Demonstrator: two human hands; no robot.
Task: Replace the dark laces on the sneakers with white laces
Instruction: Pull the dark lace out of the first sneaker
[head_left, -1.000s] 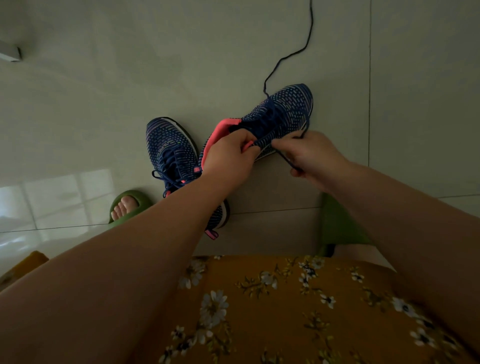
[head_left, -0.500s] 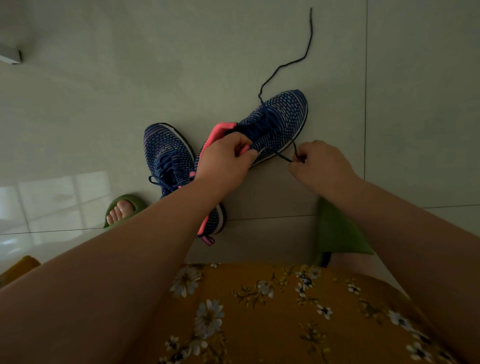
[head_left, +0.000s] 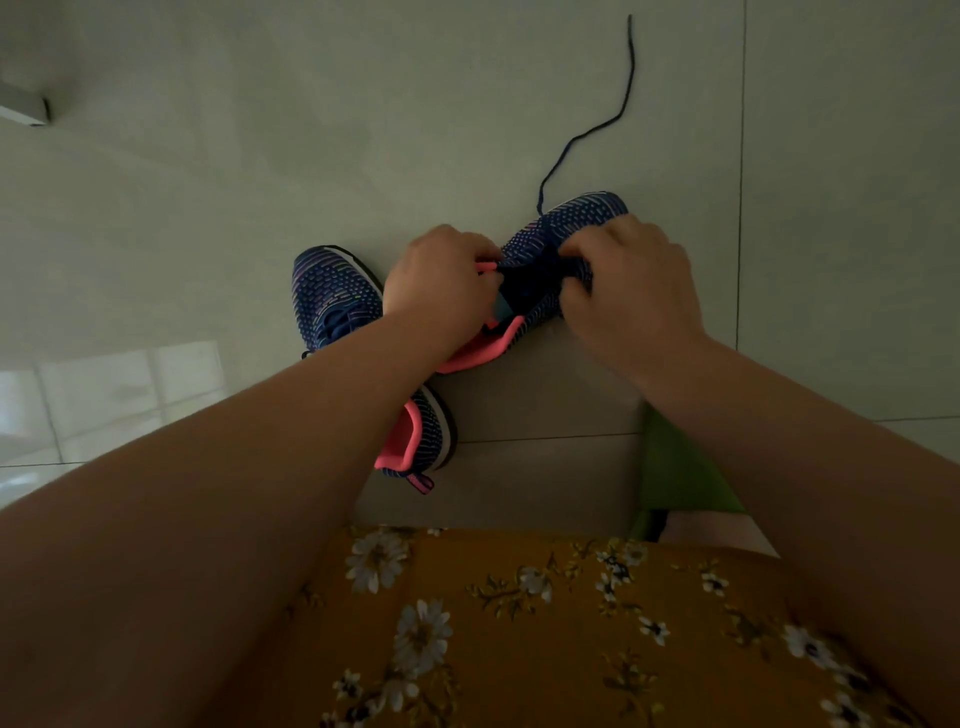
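The raised sneaker is held above the floor, the left hand gripping its pink collar and the right hand pinching its throat, fingertips hidden. Its dark lace trails over the tiles. The second sneaker lies partly under the left forearm.

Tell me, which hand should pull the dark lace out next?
Probably the right hand: its fingers sit on the lacing of the held sneaker, while the left hand grips the pink collar.
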